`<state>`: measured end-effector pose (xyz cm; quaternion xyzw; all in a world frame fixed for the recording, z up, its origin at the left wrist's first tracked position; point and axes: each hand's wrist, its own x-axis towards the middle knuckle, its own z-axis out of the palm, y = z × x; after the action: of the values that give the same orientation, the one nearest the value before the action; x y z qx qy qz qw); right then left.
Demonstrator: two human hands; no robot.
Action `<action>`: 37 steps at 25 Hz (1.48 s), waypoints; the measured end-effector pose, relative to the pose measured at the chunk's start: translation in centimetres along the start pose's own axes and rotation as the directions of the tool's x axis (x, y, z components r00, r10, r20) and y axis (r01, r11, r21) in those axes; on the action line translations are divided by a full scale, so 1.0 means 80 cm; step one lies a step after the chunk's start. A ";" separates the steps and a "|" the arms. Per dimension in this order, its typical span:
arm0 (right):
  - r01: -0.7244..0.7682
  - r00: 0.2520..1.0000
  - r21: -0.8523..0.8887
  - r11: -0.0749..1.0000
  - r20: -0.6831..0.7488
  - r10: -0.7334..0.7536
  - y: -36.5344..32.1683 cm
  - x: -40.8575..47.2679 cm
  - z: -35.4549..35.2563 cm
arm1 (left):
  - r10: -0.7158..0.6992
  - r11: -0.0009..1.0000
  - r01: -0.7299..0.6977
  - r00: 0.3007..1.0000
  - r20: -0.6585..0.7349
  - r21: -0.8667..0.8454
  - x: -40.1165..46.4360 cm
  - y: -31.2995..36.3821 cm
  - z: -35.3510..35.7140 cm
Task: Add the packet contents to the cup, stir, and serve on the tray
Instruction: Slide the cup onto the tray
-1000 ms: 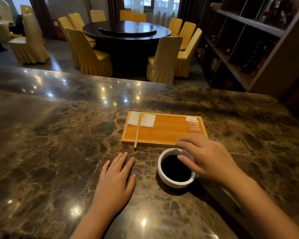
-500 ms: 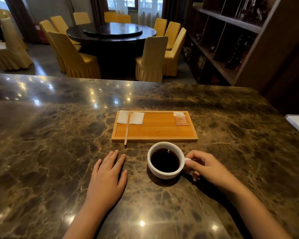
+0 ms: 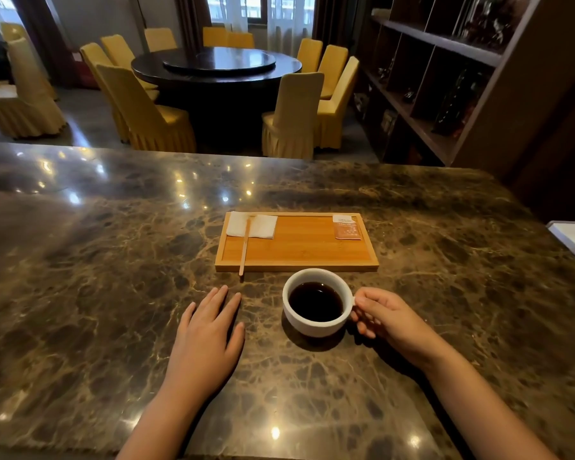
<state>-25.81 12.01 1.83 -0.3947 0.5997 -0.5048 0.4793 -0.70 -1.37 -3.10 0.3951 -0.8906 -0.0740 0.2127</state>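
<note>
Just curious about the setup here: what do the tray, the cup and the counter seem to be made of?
The tray looks like light wood or bamboo, matt, with straight grain lines and a raised rim. The cup seems to be glazed white ceramic, smooth, thick-walled and faintly shiny. The counter looks like polished brown marble or similar stone: pale veins run through it and it mirrors the ceiling lights.

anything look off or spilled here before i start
No spill shows. One oddity: the stir stick lies across the napkin and pokes out over the tray's near edge onto the counter. The packet is unopened in the tray's far right corner.
</note>
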 end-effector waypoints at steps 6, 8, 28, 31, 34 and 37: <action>0.009 0.999 0.071 0.997 -0.032 -0.007 -0.027 0.019 -0.015 | -0.008 1.000 0.008 1.000 -0.003 0.004 0.000 0.000 0.001; 0.020 0.998 0.062 0.998 -0.059 -0.017 -0.046 0.035 -0.024 | -0.008 1.000 0.008 1.000 -0.007 0.003 -0.001 0.000 0.001; -0.035 0.999 -0.056 0.998 0.031 0.037 -0.066 0.187 -0.057 | -0.033 0.999 0.032 0.999 -0.024 -0.021 0.001 0.003 0.000; -0.031 0.998 -0.085 0.996 0.050 0.035 -0.063 0.187 -0.056 | -0.037 0.999 0.036 0.999 -0.023 -0.030 0.000 0.002 0.000; -0.022 0.998 -0.122 0.992 0.049 0.028 -0.061 0.188 -0.056 | -0.037 0.999 0.036 0.999 -0.028 -0.033 0.000 0.002 0.000; -0.015 1.000 -0.155 0.988 0.007 0.016 -0.059 0.189 -0.057 | -0.036 0.999 0.035 0.999 -0.023 -0.034 0.000 0.003 -0.001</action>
<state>-33.76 -2.24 3.96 -0.4282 0.6382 -0.4511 0.4537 -0.87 -1.22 -2.97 0.4082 -0.8794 -0.0879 0.2285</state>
